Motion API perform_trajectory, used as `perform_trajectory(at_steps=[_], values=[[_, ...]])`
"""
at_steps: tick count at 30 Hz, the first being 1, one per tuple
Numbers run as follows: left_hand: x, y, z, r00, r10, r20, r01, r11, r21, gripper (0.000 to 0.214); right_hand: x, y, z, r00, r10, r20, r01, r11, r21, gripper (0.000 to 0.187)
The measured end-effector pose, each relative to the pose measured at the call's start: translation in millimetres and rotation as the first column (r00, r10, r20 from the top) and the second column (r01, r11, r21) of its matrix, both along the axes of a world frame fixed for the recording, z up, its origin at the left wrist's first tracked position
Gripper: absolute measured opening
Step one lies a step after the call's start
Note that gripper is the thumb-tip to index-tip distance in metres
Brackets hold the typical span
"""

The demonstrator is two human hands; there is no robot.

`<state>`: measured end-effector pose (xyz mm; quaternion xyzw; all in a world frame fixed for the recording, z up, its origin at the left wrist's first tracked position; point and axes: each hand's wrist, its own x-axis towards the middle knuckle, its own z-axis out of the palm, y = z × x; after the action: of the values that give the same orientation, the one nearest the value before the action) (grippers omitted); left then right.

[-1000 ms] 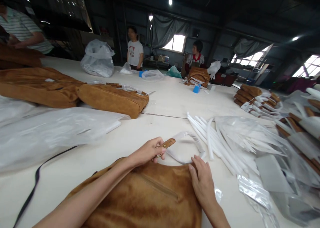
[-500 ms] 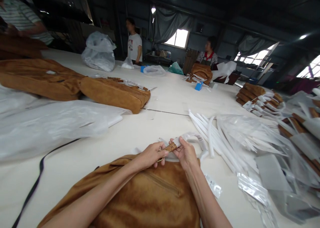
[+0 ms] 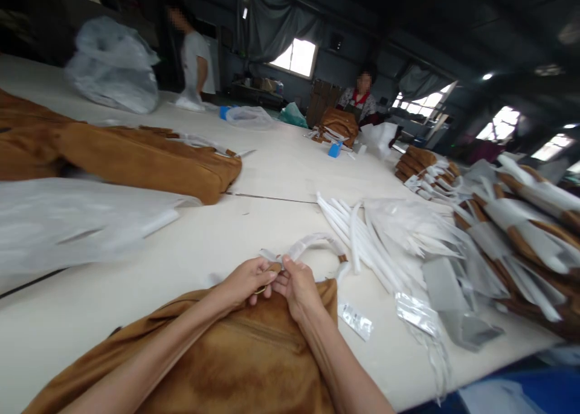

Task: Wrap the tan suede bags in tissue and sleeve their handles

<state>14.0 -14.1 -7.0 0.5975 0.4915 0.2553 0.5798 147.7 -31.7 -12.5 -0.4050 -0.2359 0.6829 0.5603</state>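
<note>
A brown suede-like bag (image 3: 226, 359) with a zip across its face lies on the table in front of me. Its handle (image 3: 319, 239), wrapped in white translucent material, arches up beyond the bag's top edge. My left hand (image 3: 251, 281) pinches the brown end of this handle, beside a brass-coloured ring (image 3: 260, 291). Close against it, my right hand (image 3: 296, 284) grips the handle where the white wrapping meets the brown part. Fingers hide most of that join. To the right of the bag lies a small clear packet (image 3: 355, 321).
White foam tubes (image 3: 362, 239) and plastic sheets (image 3: 412, 220) lie right of the handle. Wrapped brown bags are stacked at the right (image 3: 521, 232). More brown bags (image 3: 149, 160) and plastic film (image 3: 90, 214) lie left. Two people stand beyond the table (image 3: 281, 178).
My view has turned to the right, so everything sits further left. My hands stay at the same handle end, but less of its brown part shows between my fingers.
</note>
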Motion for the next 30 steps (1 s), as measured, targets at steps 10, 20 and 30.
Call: perform_trajectory(at_steps=[10,20,30], values=[[-6.7,18.3,-12.8,0.998,-0.052,-0.025,0.050,0.997,-0.060,0.053,73.6,-42.5,20.1,0.879,-0.195,0.436,0.145,0.979,0.144,0.042],[-1.1,27.9,7.8,0.998,0.023,-0.056,-0.025,0.999,-0.033,0.042,285.3,-90.2,17.8,-0.228,-0.380,0.896,0.349,0.828,0.440,0.042],[-1.8,20.6,-4.1,0.996,-0.016,-0.084,0.014,1.000,-0.026,0.040,334.5,-80.1,26.8,-0.694,0.145,0.706,0.424,0.875,0.236,0.018]])
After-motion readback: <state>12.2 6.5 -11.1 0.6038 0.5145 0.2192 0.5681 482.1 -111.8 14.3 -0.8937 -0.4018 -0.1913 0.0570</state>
